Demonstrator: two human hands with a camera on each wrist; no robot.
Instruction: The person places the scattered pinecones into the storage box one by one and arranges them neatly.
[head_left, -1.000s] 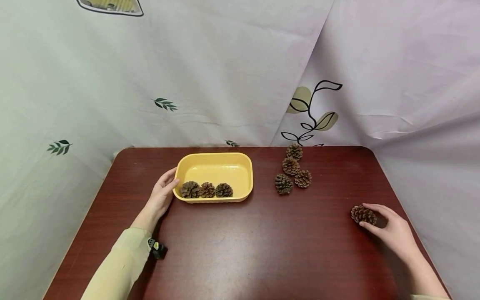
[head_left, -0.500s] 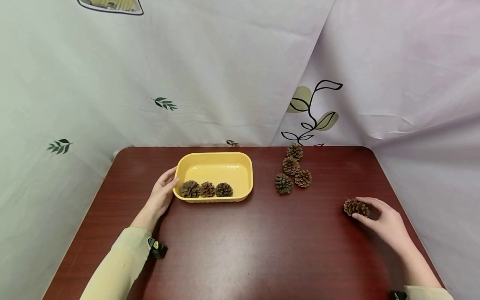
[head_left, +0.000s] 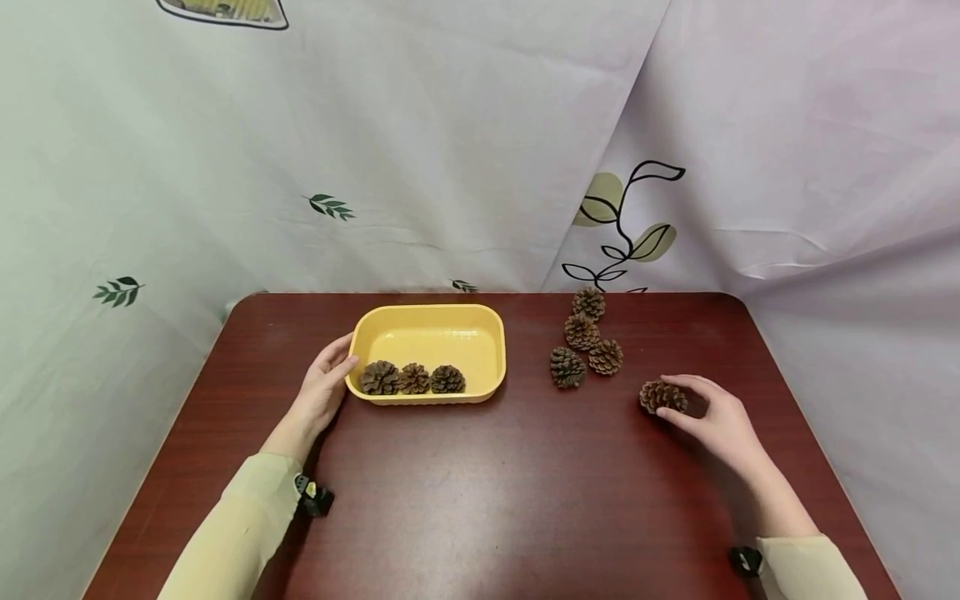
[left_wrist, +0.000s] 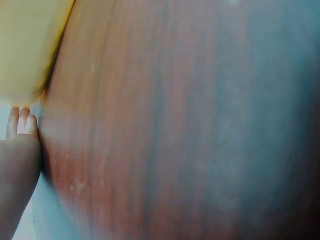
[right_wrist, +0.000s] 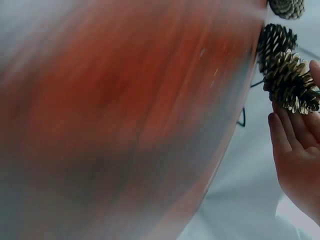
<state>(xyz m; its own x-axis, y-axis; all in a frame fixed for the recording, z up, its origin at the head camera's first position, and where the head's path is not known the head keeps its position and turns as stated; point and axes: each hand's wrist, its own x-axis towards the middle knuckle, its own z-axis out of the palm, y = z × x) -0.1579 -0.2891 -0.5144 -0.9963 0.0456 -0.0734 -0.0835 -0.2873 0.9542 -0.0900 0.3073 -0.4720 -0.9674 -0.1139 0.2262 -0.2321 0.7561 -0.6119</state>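
Between thumb and fingers, my right hand point(head_left: 716, 422) grips a brown pine cone point(head_left: 660, 397) at the right of the table. The right wrist view shows that pine cone point(right_wrist: 291, 82) lying against the fingers. My left hand point(head_left: 322, 385) holds the left end of a yellow rectangular tray point(head_left: 491, 350), thumb at the rim and fingers along the outer wall. In the left wrist view, those fingers reach the end of the tray point(left_wrist: 30, 50). Three pine cones point(head_left: 415, 379) sit in a row along the tray's near side.
Several loose pine cones point(head_left: 581, 332) lie grouped right of the tray, toward the back edge. The dark red wooden table point(head_left: 480, 492) ends at a pale printed cloth point(head_left: 450, 167) hanging behind it and at both sides.
My right hand has moved left and a little away from me, carrying the pine cone toward the loose group. My left hand and the tray have stayed in place.
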